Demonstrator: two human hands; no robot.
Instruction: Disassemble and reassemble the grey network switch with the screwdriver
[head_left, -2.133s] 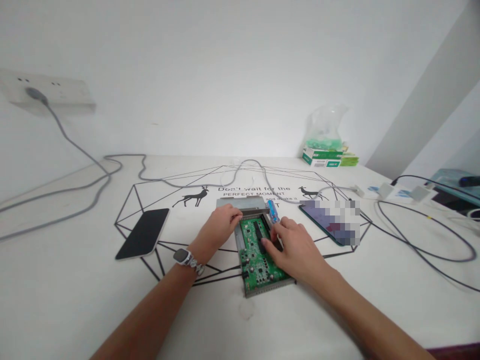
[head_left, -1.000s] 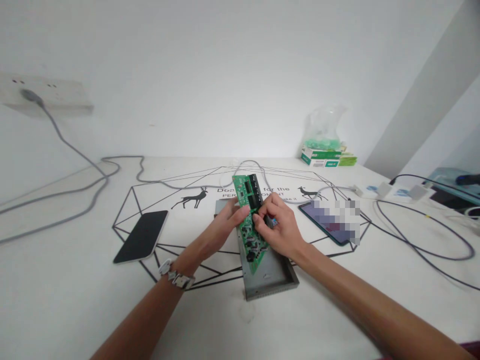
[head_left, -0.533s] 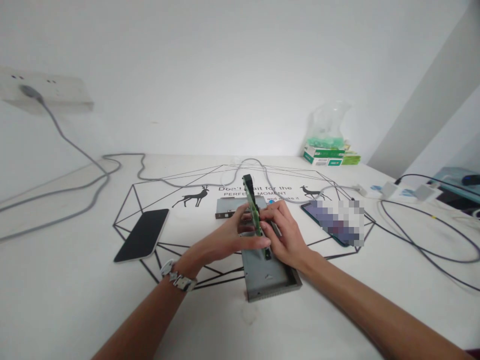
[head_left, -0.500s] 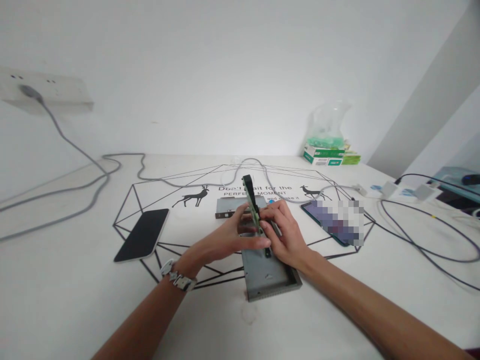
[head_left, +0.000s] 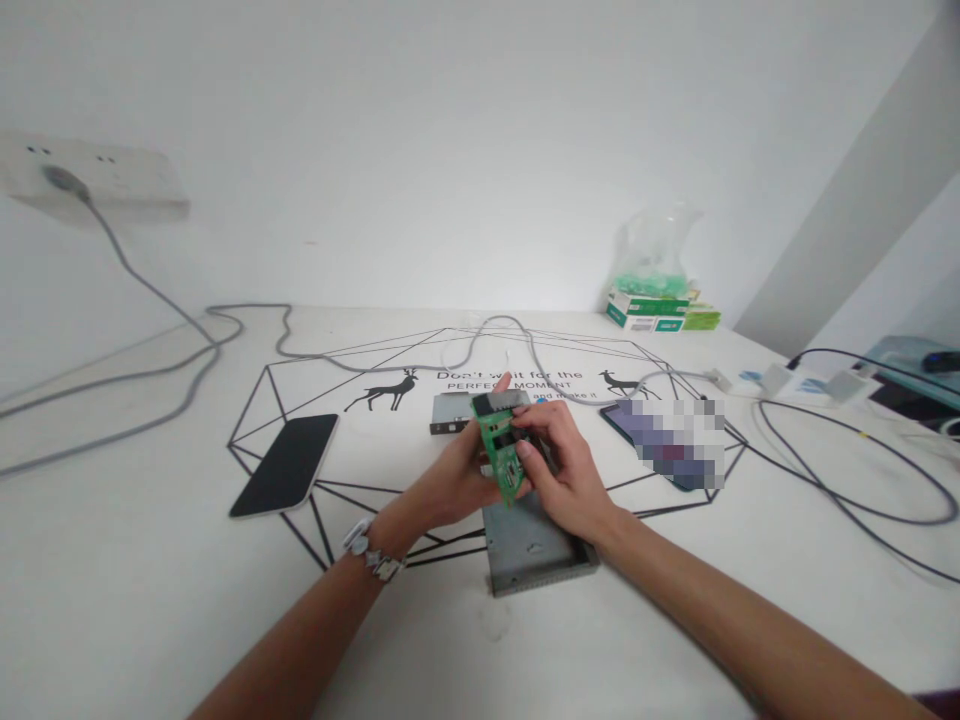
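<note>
A green circuit board (head_left: 501, 452) with dark parts on it is held above the desk, between both hands. My left hand (head_left: 459, 472) grips its left side and back, fingers partly hidden behind it. At its right edge, the thumb and fingers of my right hand (head_left: 564, 465) are closed on the board. Beneath the hands lies an open grey metal case (head_left: 536, 550), its upper part covered by the hands. A second grey metal piece (head_left: 450, 412) with a dark front edge sits just beyond, partly hidden by the left hand.
A dark-screened phone (head_left: 289, 465) lies left, another phone (head_left: 664, 445) right. Grey cable (head_left: 337, 362) runs across the back of the white desk. White power adapters (head_left: 784, 380) with black cable (head_left: 862, 435) lie at right. Green-white boxes (head_left: 649, 308) with a plastic bag (head_left: 652, 250) stand at the back.
The board has been turned from edge-on to show its green face, and its top end has come lower. Both hands stay closed on it above the metal case.
</note>
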